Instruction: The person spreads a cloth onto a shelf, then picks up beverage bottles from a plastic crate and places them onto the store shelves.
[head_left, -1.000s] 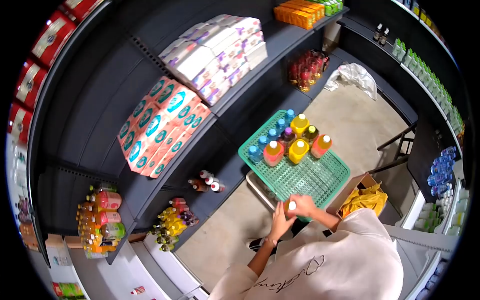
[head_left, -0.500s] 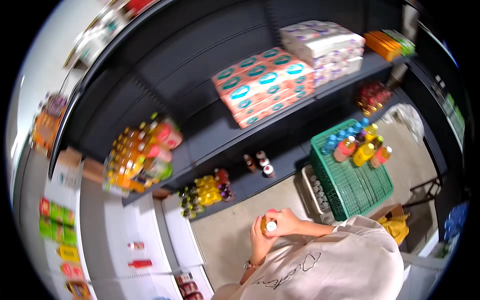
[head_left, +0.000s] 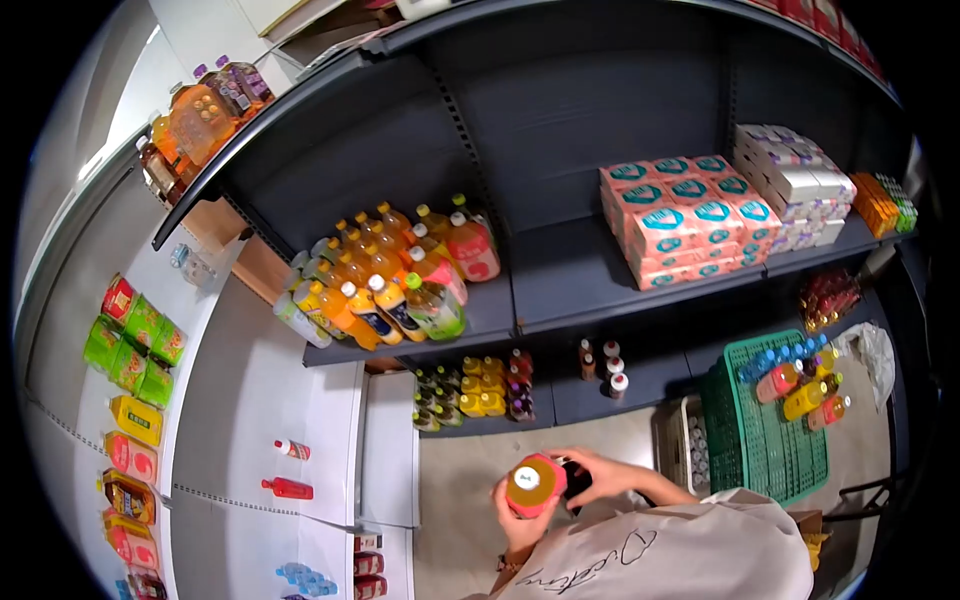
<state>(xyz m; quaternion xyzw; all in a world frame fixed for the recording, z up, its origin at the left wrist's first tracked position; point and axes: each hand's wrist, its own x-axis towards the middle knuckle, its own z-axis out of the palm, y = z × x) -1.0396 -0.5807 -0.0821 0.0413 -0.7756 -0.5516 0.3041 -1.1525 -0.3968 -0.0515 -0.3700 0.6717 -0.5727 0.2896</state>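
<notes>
The left hand (head_left: 515,522) holds a bottle (head_left: 542,494), white cap (head_left: 526,478) up, left of the green basket (head_left: 726,425). The right hand (head_left: 602,478), nearer the basket, is curved; I can't tell if it holds anything. Other bottles (head_left: 803,399) are at the basket's far end.

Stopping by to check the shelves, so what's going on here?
A person's left hand holds a white-capped bottle, cap toward the camera. The right hand is close beside it; whether it grips anything is unclear. More bottles stand at the far end of the green crate, and other bottles are on the dark shelving ahead.
</notes>
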